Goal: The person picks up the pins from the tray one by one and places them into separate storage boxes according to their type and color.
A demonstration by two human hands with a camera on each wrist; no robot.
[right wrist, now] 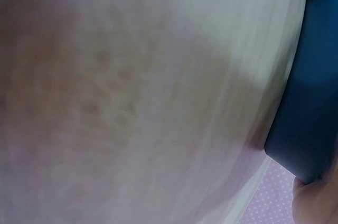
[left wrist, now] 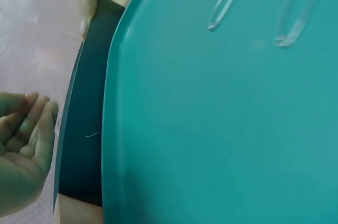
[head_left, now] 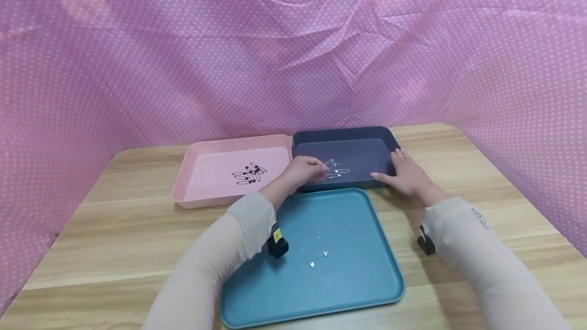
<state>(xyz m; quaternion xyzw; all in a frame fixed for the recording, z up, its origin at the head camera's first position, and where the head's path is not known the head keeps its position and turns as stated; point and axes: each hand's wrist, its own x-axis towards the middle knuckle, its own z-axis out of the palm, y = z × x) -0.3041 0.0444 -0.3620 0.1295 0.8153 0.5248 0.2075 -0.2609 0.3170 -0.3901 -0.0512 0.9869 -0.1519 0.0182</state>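
Note:
My left hand (head_left: 308, 171) hovers over the front left of a dark blue tray (head_left: 367, 149), fingers loosely bent. In the left wrist view nothing shows between the fingers of that left hand (left wrist: 26, 145). Close by its fingertips, a loose pile of silver safety pins (head_left: 334, 168) lies in the dark tray. At this tray's front right corner, my right hand (head_left: 410, 174) rests on the rim with fingers extended and thumb spread apart. Two more silver pins, one a safety pin (head_left: 323, 247), lie on the teal tray (head_left: 348, 279) below my forearms.
A pink tray (head_left: 197, 167) with several black safety pins (head_left: 249, 173) stands left of the dark one, side by side. All trays sit on a wooden table (head_left: 114, 228). Pink dotted cloth (head_left: 229, 65) hangs behind and at both sides.

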